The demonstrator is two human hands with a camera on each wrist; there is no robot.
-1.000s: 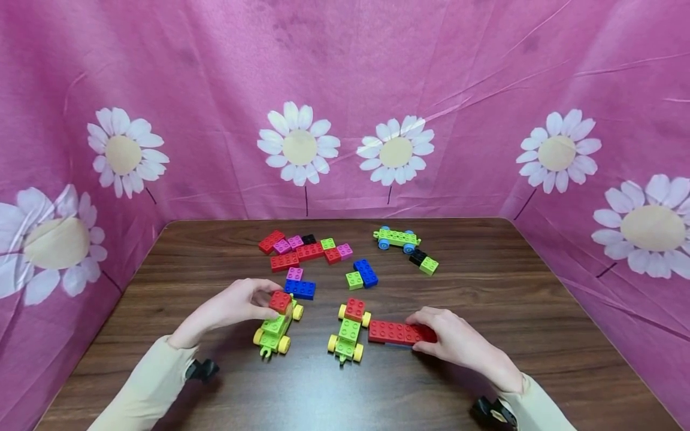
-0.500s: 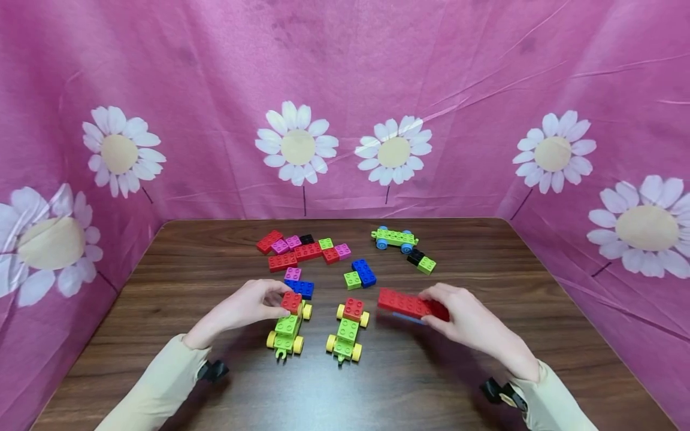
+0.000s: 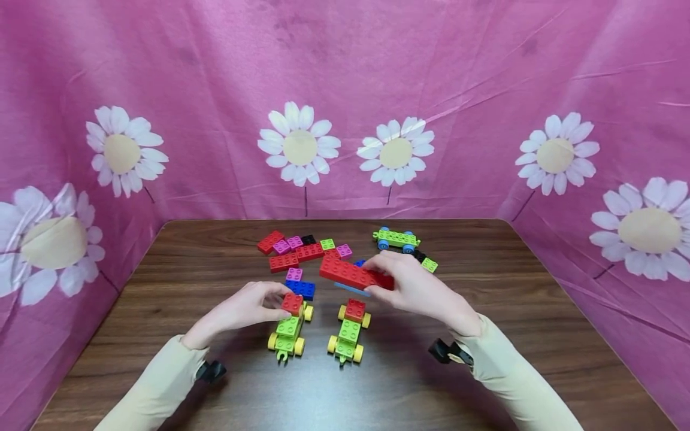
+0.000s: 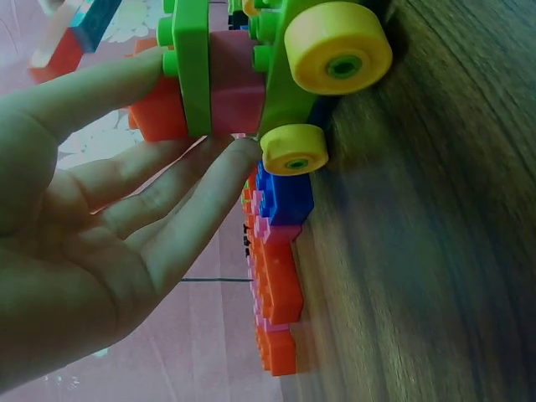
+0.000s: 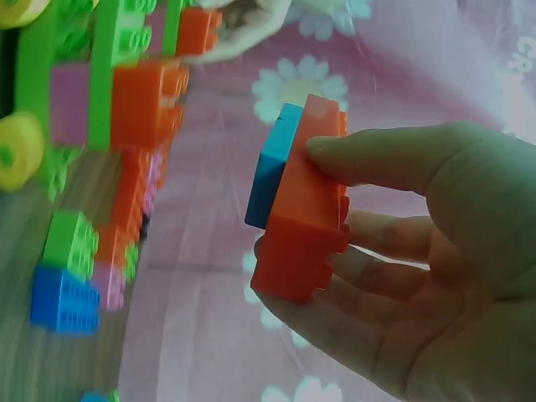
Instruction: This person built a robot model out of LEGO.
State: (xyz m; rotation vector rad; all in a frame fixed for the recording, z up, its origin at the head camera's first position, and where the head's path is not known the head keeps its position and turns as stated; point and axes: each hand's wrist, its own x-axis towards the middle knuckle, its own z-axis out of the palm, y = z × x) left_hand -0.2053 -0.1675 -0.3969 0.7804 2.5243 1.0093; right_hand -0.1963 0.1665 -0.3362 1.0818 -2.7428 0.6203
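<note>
The left hand (image 3: 245, 308) pinches the red brick (image 3: 293, 303) on top of a green car with yellow wheels (image 3: 286, 341); in the left wrist view a pink brick (image 4: 237, 82) sits between its green layers. The right hand (image 3: 417, 284) grips a long red block (image 3: 347, 272) by its right end, with a blue brick (image 5: 275, 165) attached underneath. This block is held above the table, behind and over a second green car (image 3: 347, 339) with yellow wheels and a red brick (image 3: 355, 309) on top. The second car stands right of the first, untouched.
Behind the left hand lie a blue brick (image 3: 302, 290) and a pink brick (image 3: 293, 274). Farther back are several red, pink, black and green bricks (image 3: 284, 261). A green base with blue wheels (image 3: 396, 238) stands at the back, near a small green brick (image 3: 429, 264).
The right hand has lifted the long red block off the table and carried it left and back. The left hand has shifted slightly right with its car, then stayed nearly still.
</note>
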